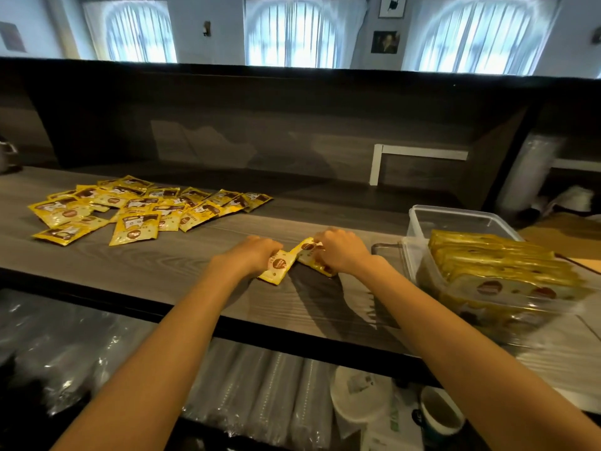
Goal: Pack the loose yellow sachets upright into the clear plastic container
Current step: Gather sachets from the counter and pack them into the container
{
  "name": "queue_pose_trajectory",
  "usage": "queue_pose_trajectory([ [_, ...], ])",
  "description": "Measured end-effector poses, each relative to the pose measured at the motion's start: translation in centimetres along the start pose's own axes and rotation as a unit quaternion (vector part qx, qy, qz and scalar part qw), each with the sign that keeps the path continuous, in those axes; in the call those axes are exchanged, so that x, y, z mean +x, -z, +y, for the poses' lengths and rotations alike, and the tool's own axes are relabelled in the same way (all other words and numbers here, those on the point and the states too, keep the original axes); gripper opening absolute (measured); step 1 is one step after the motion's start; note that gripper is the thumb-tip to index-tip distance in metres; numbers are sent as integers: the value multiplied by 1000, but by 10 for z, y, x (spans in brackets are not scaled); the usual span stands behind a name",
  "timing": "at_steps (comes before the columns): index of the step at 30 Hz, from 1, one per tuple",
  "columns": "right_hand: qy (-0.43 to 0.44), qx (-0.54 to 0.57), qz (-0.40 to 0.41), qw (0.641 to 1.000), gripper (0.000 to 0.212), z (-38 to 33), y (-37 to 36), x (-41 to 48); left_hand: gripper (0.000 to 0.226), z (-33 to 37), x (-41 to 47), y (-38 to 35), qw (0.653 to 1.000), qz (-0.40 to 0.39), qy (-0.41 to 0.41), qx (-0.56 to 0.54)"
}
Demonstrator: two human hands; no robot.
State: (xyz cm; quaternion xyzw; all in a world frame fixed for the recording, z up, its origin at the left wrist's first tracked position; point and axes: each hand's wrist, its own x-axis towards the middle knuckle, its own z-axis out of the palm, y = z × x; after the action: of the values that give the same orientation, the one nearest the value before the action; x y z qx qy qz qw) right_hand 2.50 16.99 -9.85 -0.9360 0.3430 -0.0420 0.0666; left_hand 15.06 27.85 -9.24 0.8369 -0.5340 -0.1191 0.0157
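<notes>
Several loose yellow sachets (140,208) lie scattered flat on the wooden counter at the left. In the middle of the counter my left hand (257,253) grips a small bunch of yellow sachets (279,264) by its upper end. My right hand (338,252) grips another bunch of sachets (310,250) just to the right; the two bunches touch. At the right stands the clear plastic container (422,219), with a row of yellow sachets (494,265) packed on edge in its near part. Its far part holds nothing.
A dark raised back wall runs behind the counter (195,255). Below the counter's front edge a shelf holds sleeves of clear plastic cups (253,395), a white lid stack (361,395) and a dark mug (442,415). A metal edge (387,245) shows left of the container.
</notes>
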Motion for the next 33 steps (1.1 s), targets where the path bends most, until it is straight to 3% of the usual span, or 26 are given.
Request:
queue_pose_trajectory([
  [4, -48, 83, -40, 995, 57, 5, 5, -8, 60, 6, 1, -4, 998, 0, 58, -4],
  [9, -79, 147, -55, 985, 70, 7, 13, -15, 53, 12, 1, -15, 987, 94, 104, -84],
  [13, -107, 158, -54, 980, 67, 6, 17, -19, 75, 16, -5, -10, 962, 121, 135, -202],
  [18, -82, 152, 54, 983, 30, 6, 25, -22, 59, 27, -16, 4, 936, 203, 114, -265],
  [22, -71, 172, 165, 969, 18, 4, 54, -29, 29, 41, -21, 24, 898, 282, 82, -328],
  [24, -50, 167, 228, 958, 18, 5, 71, -37, 18, 50, -22, 36, 882, 310, 64, -350],
  [29, -57, 143, 346, 926, 33, 31, 107, -52, 24, 84, -24, 61, 843, 393, -12, -367],
  [33, -69, 161, 401, 899, 35, 72, 122, -65, 24, 126, -21, 69, 819, 398, -82, -405],
])
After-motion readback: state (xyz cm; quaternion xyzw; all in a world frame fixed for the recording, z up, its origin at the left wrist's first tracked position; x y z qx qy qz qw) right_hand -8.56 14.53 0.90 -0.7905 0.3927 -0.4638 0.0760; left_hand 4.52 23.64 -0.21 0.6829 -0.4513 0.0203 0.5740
